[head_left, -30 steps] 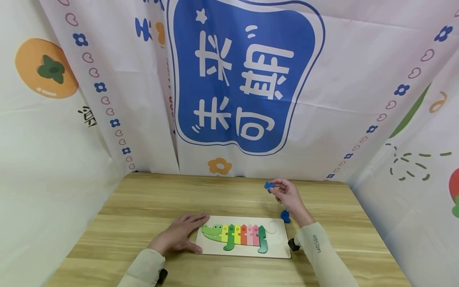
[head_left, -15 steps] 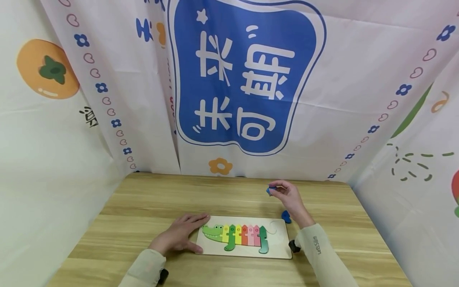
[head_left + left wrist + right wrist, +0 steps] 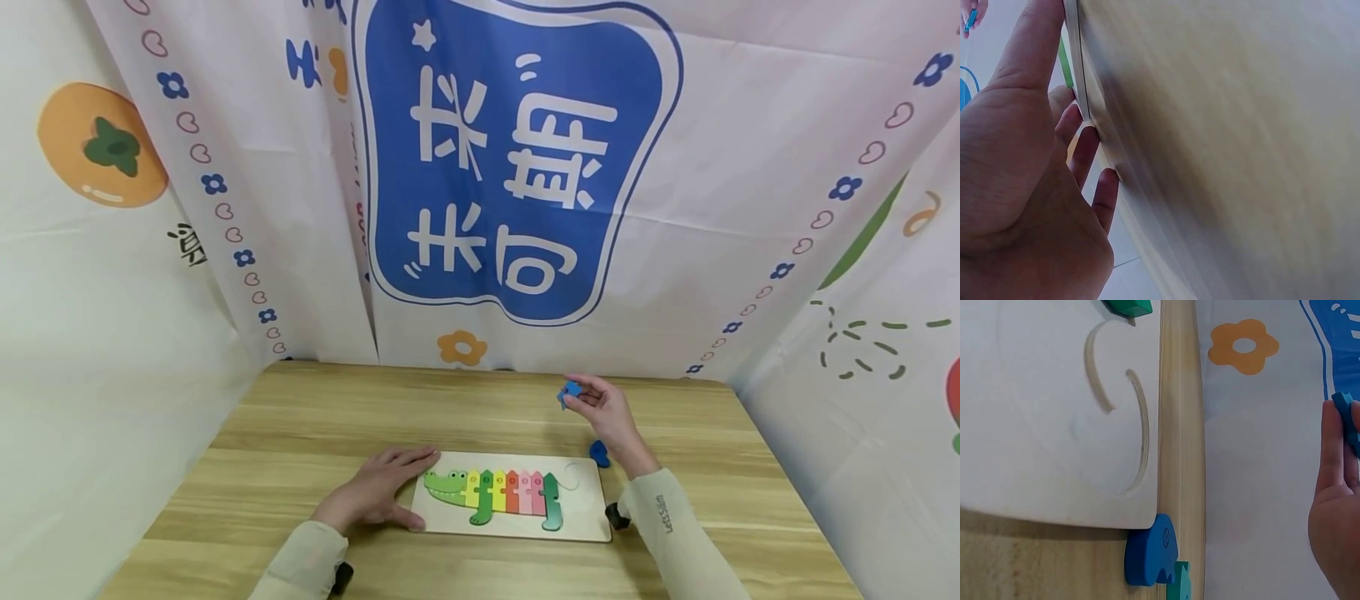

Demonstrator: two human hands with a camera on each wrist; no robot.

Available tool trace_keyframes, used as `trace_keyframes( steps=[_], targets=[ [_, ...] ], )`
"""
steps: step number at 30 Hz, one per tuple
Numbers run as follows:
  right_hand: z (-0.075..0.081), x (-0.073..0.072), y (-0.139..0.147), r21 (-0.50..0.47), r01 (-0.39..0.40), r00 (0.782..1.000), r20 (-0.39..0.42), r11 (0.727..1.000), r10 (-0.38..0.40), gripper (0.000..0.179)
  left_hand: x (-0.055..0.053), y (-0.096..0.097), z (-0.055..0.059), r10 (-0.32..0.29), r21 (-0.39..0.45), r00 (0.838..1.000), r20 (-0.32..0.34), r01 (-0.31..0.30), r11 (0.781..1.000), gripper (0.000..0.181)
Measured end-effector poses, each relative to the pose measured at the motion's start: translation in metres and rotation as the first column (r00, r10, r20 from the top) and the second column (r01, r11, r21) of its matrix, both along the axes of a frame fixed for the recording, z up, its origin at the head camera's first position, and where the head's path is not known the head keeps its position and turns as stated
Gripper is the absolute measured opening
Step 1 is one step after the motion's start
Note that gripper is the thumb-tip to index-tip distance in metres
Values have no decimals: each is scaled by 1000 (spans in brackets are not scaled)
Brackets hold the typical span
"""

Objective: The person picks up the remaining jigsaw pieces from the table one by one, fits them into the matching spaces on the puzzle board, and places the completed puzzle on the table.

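Observation:
My right hand is raised over the back of the table and pinches a small blue puzzle piece between thumb and fingers. The right wrist view shows the edge of this blue piece at the fingertips. On the table lies a wooden crocodile puzzle board, its colourful pieces set from head to hind leg. The tail end shows a bare curved groove. At the board's left end rests my left hand, fingers at the far corner and thumb at the near corner.
A darker blue puzzle piece lies by the board's far right corner. Beside it is a teal-green piece, out of sight in the head view. A printed cloth hangs behind the wooden table.
The pinched blue piece has been turned in my right fingers, first edge-on, now with a broader face showing. My left hand and the board stay in place.

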State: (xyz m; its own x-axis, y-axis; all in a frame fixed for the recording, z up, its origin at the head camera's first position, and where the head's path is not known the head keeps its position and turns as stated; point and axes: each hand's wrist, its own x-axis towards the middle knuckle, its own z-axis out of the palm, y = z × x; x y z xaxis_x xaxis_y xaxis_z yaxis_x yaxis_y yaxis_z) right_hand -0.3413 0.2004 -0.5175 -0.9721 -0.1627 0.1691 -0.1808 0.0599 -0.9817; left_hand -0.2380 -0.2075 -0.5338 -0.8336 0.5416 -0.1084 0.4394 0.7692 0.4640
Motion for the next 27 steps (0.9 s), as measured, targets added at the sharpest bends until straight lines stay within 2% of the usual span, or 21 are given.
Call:
trace_keyframes(
  steps=[6,10,12,15,19,23,27],
  targets=[
    [1,-1,-1,-2,31,999,28,1000,-31,28,0,-1,-1,4,0,1000,1,-4,1000,105],
    [0,-1,0,26,83,996,14,996,-84,26,-2,-1,-5,1,-10,1000,-5,-1,1000,105],
    [1,-1,0,5,89,996,17,996,-89,25,-2,-1,-5,2,-12,1000,-5,-2,1000,105],
    [3,0,1,-68,60,997,47,996,-57,30,-2,-1,-4,3,-13,1000,-2,-4,1000,106],
    [5,0,0,-141,-28,997,66,990,38,41,-1,-1,-3,7,-13,1000,2,-7,1000,106],
    [4,-2,-1,-117,-91,993,67,989,100,48,-1,-1,-3,9,-10,1000,9,-9,1000,106],
    [2,-3,-2,-96,-69,994,78,993,76,38,-3,-1,-5,5,-13,1000,12,-5,1000,105]
  ],
)
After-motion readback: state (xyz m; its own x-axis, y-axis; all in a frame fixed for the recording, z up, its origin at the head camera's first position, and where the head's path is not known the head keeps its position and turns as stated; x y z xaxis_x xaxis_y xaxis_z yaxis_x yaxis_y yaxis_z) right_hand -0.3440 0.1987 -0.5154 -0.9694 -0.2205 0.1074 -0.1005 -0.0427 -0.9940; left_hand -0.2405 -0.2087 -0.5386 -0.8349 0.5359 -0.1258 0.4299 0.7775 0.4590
